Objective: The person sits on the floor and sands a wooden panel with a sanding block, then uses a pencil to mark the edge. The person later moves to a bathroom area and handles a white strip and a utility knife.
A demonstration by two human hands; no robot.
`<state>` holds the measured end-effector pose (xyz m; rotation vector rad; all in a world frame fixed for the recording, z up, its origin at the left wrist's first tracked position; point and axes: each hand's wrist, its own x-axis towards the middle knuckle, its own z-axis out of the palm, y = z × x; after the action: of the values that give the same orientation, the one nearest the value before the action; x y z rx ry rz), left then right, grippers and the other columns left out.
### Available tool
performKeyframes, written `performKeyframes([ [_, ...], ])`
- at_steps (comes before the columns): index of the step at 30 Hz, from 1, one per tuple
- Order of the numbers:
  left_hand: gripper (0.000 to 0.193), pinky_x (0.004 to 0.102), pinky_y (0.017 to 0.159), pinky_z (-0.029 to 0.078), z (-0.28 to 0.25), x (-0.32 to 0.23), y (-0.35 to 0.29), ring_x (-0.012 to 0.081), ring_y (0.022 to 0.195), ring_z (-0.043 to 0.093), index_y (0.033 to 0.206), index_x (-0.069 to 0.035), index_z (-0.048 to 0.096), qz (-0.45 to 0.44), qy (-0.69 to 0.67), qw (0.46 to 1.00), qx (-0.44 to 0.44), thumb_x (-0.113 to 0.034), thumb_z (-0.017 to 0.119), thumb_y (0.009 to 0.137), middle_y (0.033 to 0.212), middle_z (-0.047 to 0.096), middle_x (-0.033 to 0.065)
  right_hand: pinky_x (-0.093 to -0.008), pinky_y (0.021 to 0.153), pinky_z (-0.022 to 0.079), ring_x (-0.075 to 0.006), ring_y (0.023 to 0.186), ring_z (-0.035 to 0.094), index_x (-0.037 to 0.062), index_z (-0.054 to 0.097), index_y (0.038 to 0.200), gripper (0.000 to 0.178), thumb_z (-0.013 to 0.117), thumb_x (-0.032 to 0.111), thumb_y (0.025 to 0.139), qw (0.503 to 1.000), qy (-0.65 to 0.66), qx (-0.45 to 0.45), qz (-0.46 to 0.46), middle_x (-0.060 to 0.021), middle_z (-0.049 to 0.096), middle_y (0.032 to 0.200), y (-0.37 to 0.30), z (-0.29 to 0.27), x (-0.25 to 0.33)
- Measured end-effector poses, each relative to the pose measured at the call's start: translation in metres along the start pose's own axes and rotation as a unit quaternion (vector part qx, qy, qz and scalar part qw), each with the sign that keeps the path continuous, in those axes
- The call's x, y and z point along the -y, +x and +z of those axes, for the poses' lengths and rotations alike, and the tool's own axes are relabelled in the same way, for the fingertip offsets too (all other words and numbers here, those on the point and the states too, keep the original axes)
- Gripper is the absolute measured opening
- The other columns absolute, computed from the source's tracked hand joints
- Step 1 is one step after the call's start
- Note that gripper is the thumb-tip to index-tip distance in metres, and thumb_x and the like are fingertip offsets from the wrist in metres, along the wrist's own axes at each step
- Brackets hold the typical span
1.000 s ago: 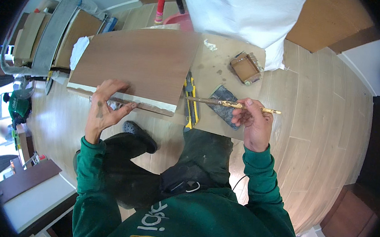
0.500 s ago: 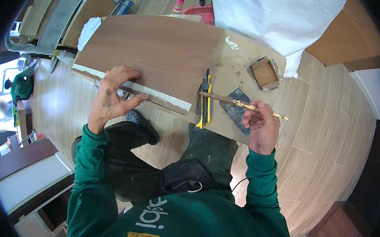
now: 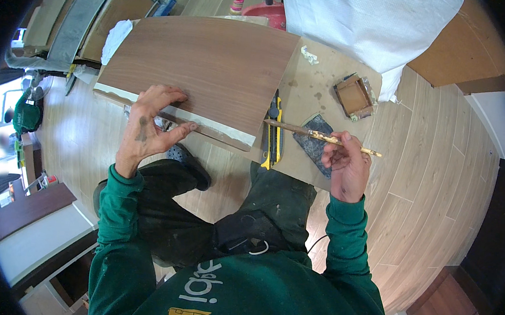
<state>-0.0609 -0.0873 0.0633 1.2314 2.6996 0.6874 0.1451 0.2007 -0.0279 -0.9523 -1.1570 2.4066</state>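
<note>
A brown wood-grain panel (image 3: 206,66) lies before me, with a strip of white tape (image 3: 208,125) along its near edge. My left hand (image 3: 149,127) grips that edge, fingertips on top and thumb lower at the front. In my right hand (image 3: 348,164), between thumb and fingers, is a slim paintbrush (image 3: 324,137) with a flaking yellow handle. Its dark tip points left, close to the panel's right end; I cannot tell if they touch. Below the brush lie a yellow-and-black utility knife (image 3: 273,132) and a dark, worn flat pad (image 3: 315,139).
The cardboard sheet (image 3: 310,88) underneath also carries a small open box (image 3: 354,97) and a crumpled white scrap (image 3: 309,55). A white sack (image 3: 367,25) and a large carton (image 3: 465,43) stand beyond. Boards (image 3: 89,20) lean at left; another person (image 3: 27,115) works far left.
Both hands keep their places and grips, and the brush barely shifts. The whole view has moved very slightly. At far left the other person has changed posture.
</note>
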Motion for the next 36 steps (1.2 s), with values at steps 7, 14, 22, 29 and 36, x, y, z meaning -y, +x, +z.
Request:
performKeyframes([
  [7, 0.047, 0.0415, 0.084, 0.047, 0.0007, 0.0, -0.0003, 0.0327, 0.096, 0.061, 0.099, 0.001, 0.069, -0.014, -0.002, 1.0, 0.002, -0.024, 0.082, 0.061, 0.103, 0.066, 0.0159, -0.0249, 0.051, 0.044, -0.0149, 0.055, 0.06, -0.0013, 0.066, 0.095, 0.027, 0.061, 0.025, 0.094, 1.0, -0.001, -0.009, 0.002, -0.0106, 0.068, 0.072, 0.0005, -0.0004, 0.0012],
  [14, 0.048, 0.0415, 0.084, 0.046, 0.0005, 0.001, 0.0001, 0.0324, 0.095, 0.062, 0.099, 0.001, 0.069, -0.006, 0.005, 1.0, 0.001, -0.024, 0.082, 0.061, 0.103, 0.066, 0.0157, -0.0246, 0.052, 0.044, -0.0146, 0.056, 0.06, -0.001, 0.066, 0.095, 0.027, 0.062, 0.026, 0.093, 1.0, -0.007, -0.011, 0.002, -0.0104, 0.068, 0.073, 0.0036, 0.0018, -0.0012],
  [22, 0.047, 0.041, 0.084, 0.046, 0.0004, 0.0007, 0.0014, 0.0319, 0.095, 0.062, 0.099, 0.0, 0.069, -0.003, 0.004, 1.0, 0.003, -0.025, 0.082, 0.061, 0.101, 0.067, 0.0154, -0.025, 0.052, 0.044, -0.0149, 0.057, 0.06, -0.0016, 0.065, 0.096, 0.028, 0.06, 0.026, 0.094, 1.0, -0.008, -0.005, 0.003, -0.0107, 0.067, 0.073, 0.003, 0.0005, -0.0002],
  [29, 0.047, 0.041, 0.084, 0.047, 0.0009, 0.0004, 0.0011, 0.0324, 0.095, 0.063, 0.099, 0.0, 0.069, -0.006, 0.002, 1.0, 0.0, -0.025, 0.081, 0.061, 0.101, 0.067, 0.016, -0.026, 0.052, 0.043, -0.0155, 0.058, 0.06, -0.0019, 0.065, 0.097, 0.028, 0.06, 0.025, 0.094, 1.0, -0.011, -0.013, -0.011, -0.011, 0.067, 0.074, 0.0098, 0.0006, -0.0013],
  [36, 0.048, 0.0412, 0.085, 0.046, 0.0001, 0.0013, 0.0012, 0.0324, 0.096, 0.063, 0.099, 0.001, 0.069, -0.005, 0.005, 1.0, 0.004, -0.026, 0.082, 0.061, 0.103, 0.067, 0.0162, -0.0253, 0.052, 0.044, -0.0153, 0.058, 0.06, -0.0016, 0.066, 0.097, 0.027, 0.06, 0.025, 0.094, 1.0, -0.003, -0.002, 0.002, -0.0112, 0.067, 0.074, 0.0056, -0.0003, 0.0035],
])
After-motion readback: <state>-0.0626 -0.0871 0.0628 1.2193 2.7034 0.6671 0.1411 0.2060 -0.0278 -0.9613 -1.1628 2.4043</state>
